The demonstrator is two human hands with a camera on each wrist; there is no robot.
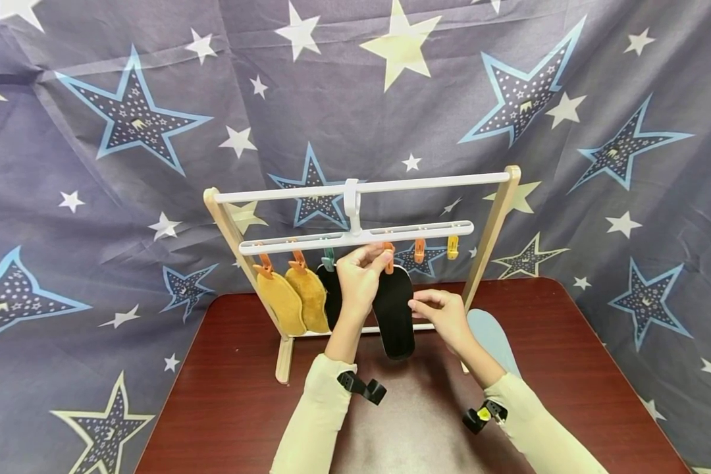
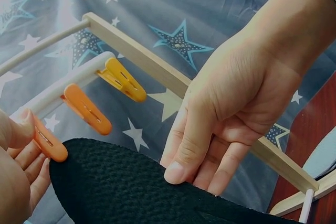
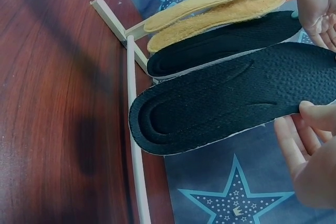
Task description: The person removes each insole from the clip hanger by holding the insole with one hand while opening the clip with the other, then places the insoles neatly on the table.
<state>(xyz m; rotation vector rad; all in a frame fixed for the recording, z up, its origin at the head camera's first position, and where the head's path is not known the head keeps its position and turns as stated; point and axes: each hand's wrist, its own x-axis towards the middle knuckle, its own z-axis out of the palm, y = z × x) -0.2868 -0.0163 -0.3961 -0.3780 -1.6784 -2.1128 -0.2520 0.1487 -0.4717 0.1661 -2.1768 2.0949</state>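
A black insole hangs toe-up under an orange clip on the white hanger. My left hand pinches this clip between thumb and fingers, at the insole's top edge in the left wrist view. With thumb and fingertips, my right hand pinches the insole's right edge. Its textured face and moulded heel show in the right wrist view. Just left of it hangs another black insole from a green clip, partly hidden by my left hand in the head view.
Two yellow fuzzy insoles hang from orange clips at the left. Another orange clip and a yellow clip hang at the right. The wooden rack stands on the red-brown table. A light blue insole lies at the right.
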